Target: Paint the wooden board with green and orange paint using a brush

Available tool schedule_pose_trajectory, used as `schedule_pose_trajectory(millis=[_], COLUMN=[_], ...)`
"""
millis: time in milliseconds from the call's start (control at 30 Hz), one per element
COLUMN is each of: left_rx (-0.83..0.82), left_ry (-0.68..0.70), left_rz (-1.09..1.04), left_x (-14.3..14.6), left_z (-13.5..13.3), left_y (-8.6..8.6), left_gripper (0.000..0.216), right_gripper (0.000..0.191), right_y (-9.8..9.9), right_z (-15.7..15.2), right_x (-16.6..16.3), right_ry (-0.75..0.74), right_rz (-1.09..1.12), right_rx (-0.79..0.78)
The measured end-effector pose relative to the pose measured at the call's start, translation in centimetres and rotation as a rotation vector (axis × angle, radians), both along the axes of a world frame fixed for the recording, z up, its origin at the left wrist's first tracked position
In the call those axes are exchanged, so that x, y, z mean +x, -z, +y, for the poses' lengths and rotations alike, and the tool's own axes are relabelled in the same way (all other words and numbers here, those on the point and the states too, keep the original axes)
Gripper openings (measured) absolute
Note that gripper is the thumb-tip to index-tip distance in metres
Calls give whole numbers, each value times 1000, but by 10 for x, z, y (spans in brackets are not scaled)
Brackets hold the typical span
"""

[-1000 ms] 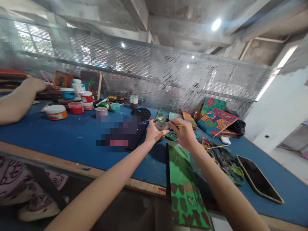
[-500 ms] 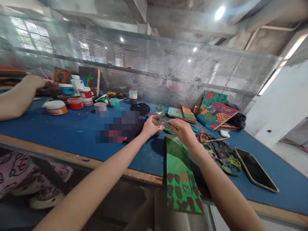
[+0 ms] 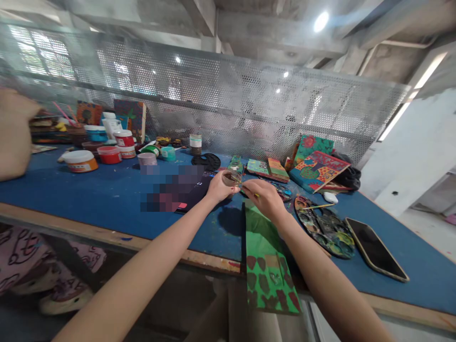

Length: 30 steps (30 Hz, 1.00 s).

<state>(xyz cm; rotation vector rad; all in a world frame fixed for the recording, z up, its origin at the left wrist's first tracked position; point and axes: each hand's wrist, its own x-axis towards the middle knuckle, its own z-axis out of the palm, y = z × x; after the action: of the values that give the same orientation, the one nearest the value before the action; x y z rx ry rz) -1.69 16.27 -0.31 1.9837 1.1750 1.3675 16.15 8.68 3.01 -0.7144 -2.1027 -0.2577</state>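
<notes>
My left hand is wrapped round a small clear jar with brownish contents, held above the blue table. Close to its right side is my right hand, fingers pinched on a thin paintbrush; only a bit of yellowish handle shows, and its tip is hard to make out. Below my right forearm lies a green painted board with dark brown patches, its near end jutting past the table edge. A paint-stained palette with another brush on it sits to the right.
A phone lies at right. Paint tubs and bottles stand at left, near a co-worker's arm. Painted boards lean by the perforated metal screen. A dark, partly blurred-out device lies left of my left hand.
The jar has tipped, showing more of its opening. My right hand has shifted slightly left and down, bringing the brush off the rim. The co-worker's arm has moved left. The view has turned slightly.
</notes>
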Motion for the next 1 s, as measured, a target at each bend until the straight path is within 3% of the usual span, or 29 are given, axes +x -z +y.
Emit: schedule_pose_trajectory(millis=[167,467,733,1000], left_rx=[33,43,51,50], left_ry=[-54,-8,-84,-30], left_rz=[-12,10,-37,-19], left_x=[3,3,-6,-2], left_z=[-9,-7,1,1], left_y=[-6,-5,0,2], left_gripper=[31,30,32,31], right_gripper=[25,23,20,17], right_y=[-1,-3,-6,-1], right_z=[-7,-4,-4,-2], right_x=[-4,-9,-7,-7], right_ry=[75,83,73,78], right_rz=[223,541,534,456], right_rx=[-38,-211,-286,-269])
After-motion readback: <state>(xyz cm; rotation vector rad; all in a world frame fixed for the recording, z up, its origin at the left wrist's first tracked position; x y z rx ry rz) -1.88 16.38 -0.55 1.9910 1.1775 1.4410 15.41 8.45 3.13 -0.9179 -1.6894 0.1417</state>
